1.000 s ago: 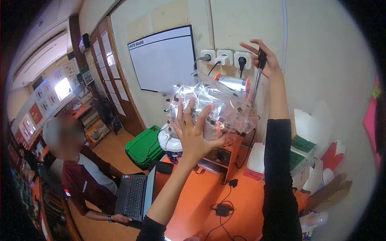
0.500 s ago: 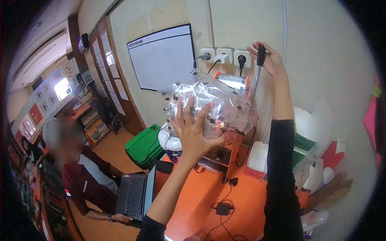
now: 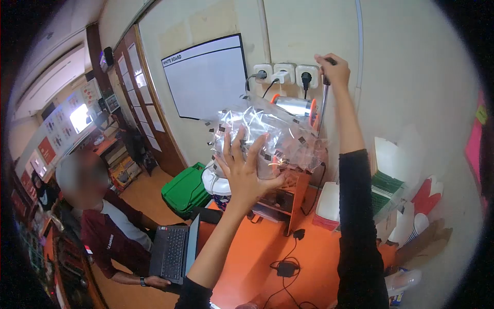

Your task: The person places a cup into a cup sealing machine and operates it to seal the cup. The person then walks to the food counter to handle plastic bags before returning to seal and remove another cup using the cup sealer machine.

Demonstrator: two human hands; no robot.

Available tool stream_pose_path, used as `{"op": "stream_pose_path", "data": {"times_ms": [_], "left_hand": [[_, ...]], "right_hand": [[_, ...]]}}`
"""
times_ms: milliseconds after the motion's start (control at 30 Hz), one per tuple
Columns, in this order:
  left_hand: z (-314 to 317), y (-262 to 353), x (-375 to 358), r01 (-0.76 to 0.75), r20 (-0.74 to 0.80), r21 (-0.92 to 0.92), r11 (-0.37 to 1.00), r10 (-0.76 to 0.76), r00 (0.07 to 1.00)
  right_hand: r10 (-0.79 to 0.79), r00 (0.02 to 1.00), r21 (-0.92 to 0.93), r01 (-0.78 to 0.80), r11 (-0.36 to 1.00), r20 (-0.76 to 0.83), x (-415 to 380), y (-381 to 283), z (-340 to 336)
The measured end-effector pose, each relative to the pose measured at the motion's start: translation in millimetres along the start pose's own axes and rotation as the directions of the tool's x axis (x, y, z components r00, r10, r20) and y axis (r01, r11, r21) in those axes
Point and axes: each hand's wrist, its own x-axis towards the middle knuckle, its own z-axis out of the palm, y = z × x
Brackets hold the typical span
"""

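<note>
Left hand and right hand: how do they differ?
The left hand lies spread against clear plastic wrap; the right hand is curled around a black handle. The left hand is lower, while the right hand is raised beside the wall sockets. Both are bare, with black sleeves.

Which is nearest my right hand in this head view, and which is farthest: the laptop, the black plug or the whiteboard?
From your right hand:
1. Black plug, in the wall socket just to its left.
2. Whiteboard, on the wall farther left.
3. Laptop, low on the left, held by another person.
</note>
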Motion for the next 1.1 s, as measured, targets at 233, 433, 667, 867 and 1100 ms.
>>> {"op": "stream_pose_path", "data": {"times_ms": [233, 433, 667, 867, 1100], "left_hand": [[1, 2, -1, -0.002, -0.007, 0.009, 1.000, 0.002, 1.000], [4, -3, -1, -0.008, -0.002, 0.015, 1.000, 0.008, 1.000], [4, -4, -1, -0.021, -0.009, 0.002, 1.000, 0.021, 1.000], [3, 0, -1, 0.002, -0.001, 0.004, 1.000, -0.002, 1.000], [3, -2, -2, -0.045, -0.007, 0.099, 0.994, 0.046, 0.999]], "right_hand": [[-0.191, 0.831, 0.832, -0.448, 0.327, 0.523, -4, 35, -27], [-0.045, 0.937, 0.004, 0.049, 0.999, -0.346, -23, -2, 12], [0.051, 0.984, 0.645, -0.151, 0.749, 0.171, -15, -6, 1], [0.055, 0.978, 0.742, -0.188, 0.644, 0.200, -16, 5, -3], [-0.018, 0.951, 0.237, 0.095, 0.967, -0.310, -10, 7, 23]]}}
